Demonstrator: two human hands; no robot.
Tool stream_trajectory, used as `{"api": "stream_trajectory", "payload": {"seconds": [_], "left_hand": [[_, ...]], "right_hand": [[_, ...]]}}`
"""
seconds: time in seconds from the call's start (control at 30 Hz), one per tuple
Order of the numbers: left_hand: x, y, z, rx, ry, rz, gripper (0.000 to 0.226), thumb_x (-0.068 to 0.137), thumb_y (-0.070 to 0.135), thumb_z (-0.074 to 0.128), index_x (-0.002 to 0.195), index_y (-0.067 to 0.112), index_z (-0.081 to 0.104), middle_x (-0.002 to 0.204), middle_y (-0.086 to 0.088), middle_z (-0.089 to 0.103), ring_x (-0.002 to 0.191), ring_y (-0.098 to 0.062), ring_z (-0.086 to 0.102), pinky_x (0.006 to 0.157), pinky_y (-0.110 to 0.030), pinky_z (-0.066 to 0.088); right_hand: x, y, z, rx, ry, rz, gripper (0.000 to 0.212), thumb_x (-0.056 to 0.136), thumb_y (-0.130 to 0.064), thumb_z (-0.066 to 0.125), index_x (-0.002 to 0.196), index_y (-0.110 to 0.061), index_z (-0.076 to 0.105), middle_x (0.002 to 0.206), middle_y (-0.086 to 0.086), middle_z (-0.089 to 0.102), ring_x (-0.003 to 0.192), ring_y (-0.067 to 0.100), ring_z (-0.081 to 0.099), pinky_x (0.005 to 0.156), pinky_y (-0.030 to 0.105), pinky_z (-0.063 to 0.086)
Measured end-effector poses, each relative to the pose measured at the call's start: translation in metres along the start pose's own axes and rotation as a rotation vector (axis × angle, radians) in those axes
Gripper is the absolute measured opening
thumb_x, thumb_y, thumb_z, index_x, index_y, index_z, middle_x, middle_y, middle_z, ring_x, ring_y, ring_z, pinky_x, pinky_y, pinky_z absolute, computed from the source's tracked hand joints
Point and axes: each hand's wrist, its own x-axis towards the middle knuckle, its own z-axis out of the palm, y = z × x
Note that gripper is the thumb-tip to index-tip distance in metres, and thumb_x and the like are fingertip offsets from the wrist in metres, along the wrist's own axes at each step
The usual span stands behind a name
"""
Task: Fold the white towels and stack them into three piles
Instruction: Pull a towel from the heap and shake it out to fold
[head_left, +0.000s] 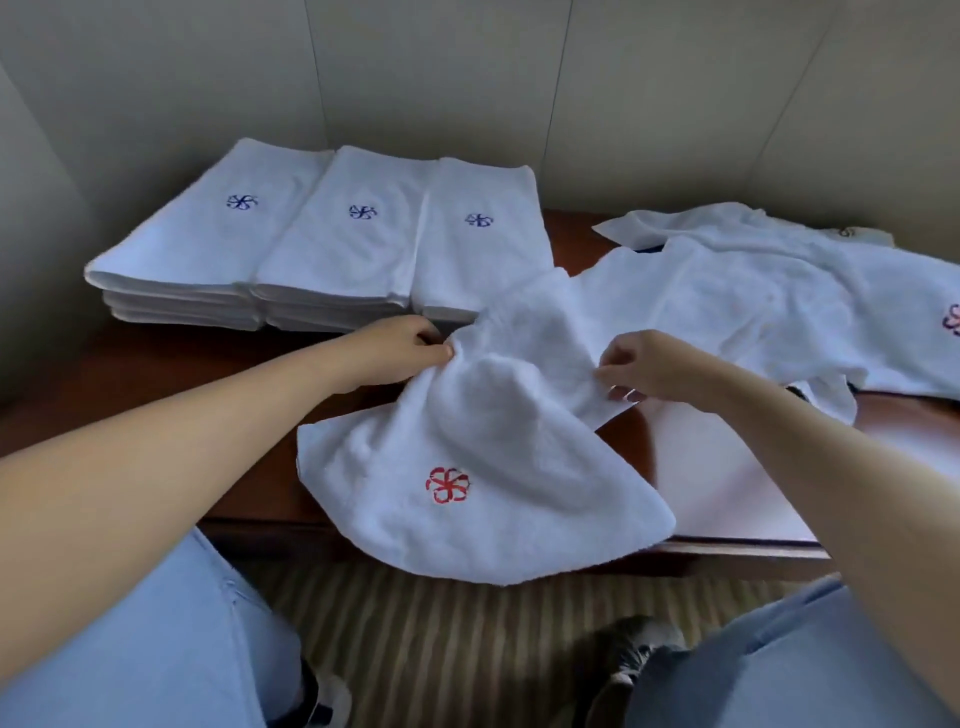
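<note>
A white towel with a red flower emblem (483, 457) hangs over the near edge of the dark wooden table (171, 364). My left hand (400, 348) pinches its upper left edge. My right hand (649, 369) pinches its upper right edge. Three piles of folded white towels with blue emblems stand side by side at the back left: a left pile (208, 244), a middle pile (343, 244) and a right pile (480, 244). Loose unfolded white towels (779, 301) lie spread at the right.
A beige wall (467, 78) rises right behind the table. Below the table edge is striped carpet (441, 649), with my knees in light blue jeans and dark shoes at the bottom. A pale sheet (727, 467) lies on the table at the right front.
</note>
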Motion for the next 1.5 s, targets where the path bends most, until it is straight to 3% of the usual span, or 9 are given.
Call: {"api": "stream_trajectory", "payload": {"seconds": [0.13, 0.3, 0.47, 0.6, 0.87, 1.17, 1.3, 1.4, 1.5], "left_hand": [[0.005, 0.004, 0.008, -0.011, -0.050, 0.044, 0.020, 0.093, 0.044, 0.063, 0.099, 0.029, 0.075, 0.098, 0.002, 0.075, 0.095, -0.020, 0.069, 0.088, -0.036, 0.053], [-0.002, 0.010, 0.008, -0.085, -0.077, 0.091, 0.006, 0.090, 0.032, 0.069, 0.094, 0.031, 0.074, 0.094, 0.001, 0.072, 0.078, -0.007, 0.061, 0.073, -0.026, 0.044], [-0.001, 0.011, 0.002, -0.218, -0.112, 0.047, 0.012, 0.092, 0.037, 0.070, 0.100, 0.030, 0.077, 0.097, 0.008, 0.076, 0.095, -0.008, 0.071, 0.088, -0.027, 0.051], [0.003, 0.011, 0.010, -0.515, -0.065, -0.152, 0.038, 0.100, 0.049, 0.057, 0.098, 0.018, 0.079, 0.093, -0.003, 0.078, 0.085, -0.018, 0.074, 0.078, -0.031, 0.056], [0.002, 0.028, 0.046, -0.198, -0.154, 0.039, 0.029, 0.089, 0.046, 0.073, 0.115, 0.033, 0.076, 0.104, 0.019, 0.076, 0.098, 0.000, 0.069, 0.086, -0.022, 0.053], [0.001, 0.047, 0.054, -0.048, -0.102, 0.080, 0.020, 0.082, 0.045, 0.069, 0.088, 0.026, 0.074, 0.089, 0.008, 0.075, 0.087, -0.015, 0.070, 0.078, -0.033, 0.057], [0.001, 0.050, 0.014, -0.481, 0.128, 0.060, 0.023, 0.086, 0.034, 0.071, 0.069, 0.026, 0.059, 0.072, 0.001, 0.058, 0.064, -0.017, 0.050, 0.057, -0.027, 0.037], [-0.005, 0.047, -0.010, -0.663, 0.160, 0.032, 0.025, 0.086, 0.031, 0.067, 0.064, 0.027, 0.056, 0.077, -0.002, 0.054, 0.075, -0.020, 0.050, 0.068, -0.033, 0.038], [-0.010, 0.046, -0.008, -0.753, 0.030, 0.002, 0.031, 0.095, 0.022, 0.066, 0.066, 0.025, 0.056, 0.078, -0.001, 0.059, 0.079, -0.022, 0.057, 0.069, -0.032, 0.046]], "right_hand": [[0.014, 0.004, -0.001, 0.049, 0.021, 0.104, 0.016, 0.093, -0.025, 0.071, 0.097, -0.009, 0.068, 0.085, 0.005, 0.078, 0.079, 0.020, 0.077, 0.078, 0.033, 0.063], [0.010, -0.007, 0.009, -0.211, -0.021, -0.021, 0.021, 0.086, -0.031, 0.076, 0.103, -0.025, 0.063, 0.095, -0.010, 0.065, 0.076, 0.008, 0.064, 0.060, 0.021, 0.044], [0.003, -0.005, 0.007, -0.271, -0.112, -0.063, 0.027, 0.081, -0.018, 0.071, 0.098, -0.033, 0.057, 0.099, -0.010, 0.063, 0.085, 0.017, 0.062, 0.071, 0.031, 0.053], [-0.006, 0.006, 0.002, -0.316, -0.054, -0.070, 0.037, 0.076, -0.022, 0.079, 0.103, -0.027, 0.054, 0.102, -0.008, 0.059, 0.090, 0.017, 0.062, 0.077, 0.036, 0.055], [-0.019, 0.022, 0.013, -0.466, -0.054, -0.255, 0.021, 0.083, -0.032, 0.074, 0.084, -0.047, 0.059, 0.092, -0.021, 0.059, 0.083, -0.001, 0.057, 0.067, 0.019, 0.041], [-0.026, 0.020, 0.008, -0.498, 0.074, -0.299, 0.015, 0.081, -0.040, 0.065, 0.073, -0.046, 0.053, 0.079, -0.016, 0.058, 0.072, 0.004, 0.055, 0.059, 0.027, 0.039], [-0.037, 0.025, -0.040, -0.266, 0.353, -0.209, 0.008, 0.081, -0.037, 0.063, 0.086, -0.040, 0.058, 0.064, -0.017, 0.064, 0.051, 0.006, 0.057, 0.049, 0.027, 0.043], [-0.044, 0.042, -0.063, 0.150, 0.536, -0.089, 0.006, 0.086, -0.029, 0.057, 0.091, -0.032, 0.059, 0.066, -0.002, 0.072, 0.046, 0.009, 0.063, 0.038, 0.018, 0.041], [-0.042, 0.054, -0.062, 0.522, 0.501, 0.026, 0.012, 0.093, -0.017, 0.058, 0.099, -0.025, 0.063, 0.090, 0.014, 0.076, 0.075, 0.024, 0.077, 0.064, 0.025, 0.058]]}}
